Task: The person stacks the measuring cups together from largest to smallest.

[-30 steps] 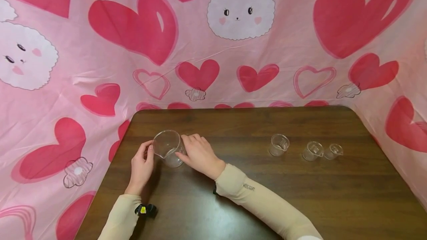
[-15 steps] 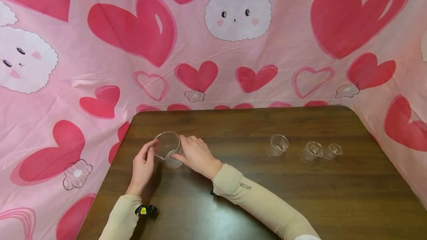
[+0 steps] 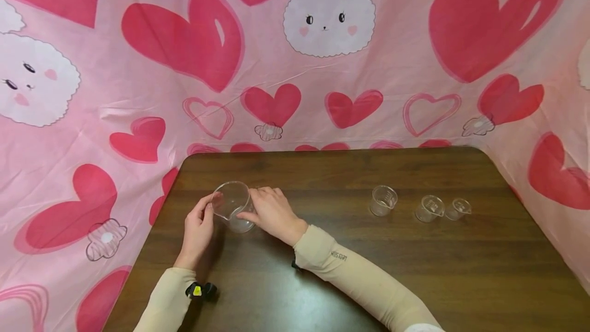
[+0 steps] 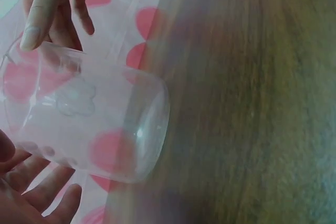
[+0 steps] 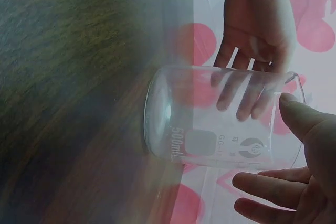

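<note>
Nothing's really budged, left hand (image 3: 198, 228) and right hand (image 3: 276, 215) both grip the clear, round glass beaker (image 3: 234, 208) near the brown wood-grain table (image 3: 332, 181)'s left edge, probably just steadying it.

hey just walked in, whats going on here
A person is holding a big beaker at the left part of a table, the left hand on one side near the rim and the right hand on the other. Three smaller beakers stand on the right, with no hand on them.
</note>
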A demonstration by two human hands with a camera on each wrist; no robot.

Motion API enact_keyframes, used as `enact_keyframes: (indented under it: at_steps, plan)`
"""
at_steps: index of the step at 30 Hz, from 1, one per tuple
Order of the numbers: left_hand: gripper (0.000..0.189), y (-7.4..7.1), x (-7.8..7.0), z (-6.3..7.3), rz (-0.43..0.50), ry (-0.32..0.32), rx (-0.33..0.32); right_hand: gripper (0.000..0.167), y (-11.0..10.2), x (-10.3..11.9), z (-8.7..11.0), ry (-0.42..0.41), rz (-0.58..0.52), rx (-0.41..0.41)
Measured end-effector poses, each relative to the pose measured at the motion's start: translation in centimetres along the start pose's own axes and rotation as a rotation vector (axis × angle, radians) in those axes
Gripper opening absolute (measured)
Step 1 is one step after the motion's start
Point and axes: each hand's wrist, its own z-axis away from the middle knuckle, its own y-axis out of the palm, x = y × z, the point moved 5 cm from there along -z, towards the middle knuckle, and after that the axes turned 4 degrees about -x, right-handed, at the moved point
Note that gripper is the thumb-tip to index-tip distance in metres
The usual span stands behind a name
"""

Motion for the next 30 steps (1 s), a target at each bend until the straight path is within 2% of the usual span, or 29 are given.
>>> enact_keyframes:
  at_steps: [8,14,22,30]
  plan:
    - [0.033,0.3,-0.8,0.7,-0.040,-0.019,0.053,0.053,-0.5,-0.3,0.5,0.023,-0.015,0.027]
    - [0.033,0.7,-1.6,0.9,0.003,0.020,0.073,0.052,-1.1,-0.8,0.8,0.046,-0.036,0.031]
    - [0.033,1.1,-2.0,1.5,0.006,0.023,0.120,0.054,-2.0,-1.2,1.3,0.064,-0.087,0.071]
    - [0.034,1.5,-2.6,2.0,0.033,0.039,0.131,0.057,-2.6,-1.6,1.6,0.099,-0.133,0.086]
